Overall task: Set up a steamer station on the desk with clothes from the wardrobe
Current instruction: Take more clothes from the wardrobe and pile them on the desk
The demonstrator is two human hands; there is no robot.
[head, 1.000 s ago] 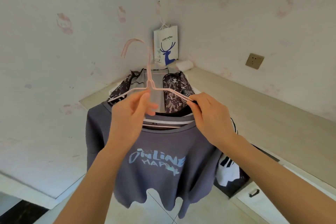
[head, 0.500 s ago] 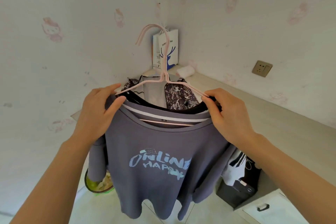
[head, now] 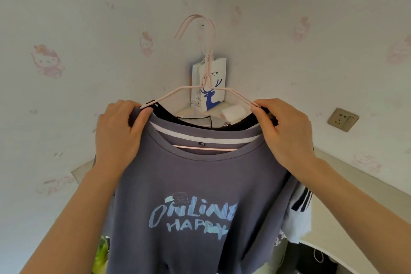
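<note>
Above the desk (head: 378,188), in front of its back corner where a white paper bag (head: 213,95) with a blue deer shows, a person holds up a grey T-shirt (head: 195,184) printed "ONLINE HAPPY" on pink wire hangers (head: 200,89), a black garment (head: 240,123) layered just behind it. The left hand (head: 120,131) grips the shirt's shoulder with the thumb over the fabric, and the right hand (head: 282,131) pinches the opposite shoulder at the hanger's other arm, so the shirt hangs between and below both hands. A white garment with dark stripes (head: 300,207) droops beside the shirt near the desk's front edge, and a wall socket (head: 342,119) sits above the desk's right stretch
</note>
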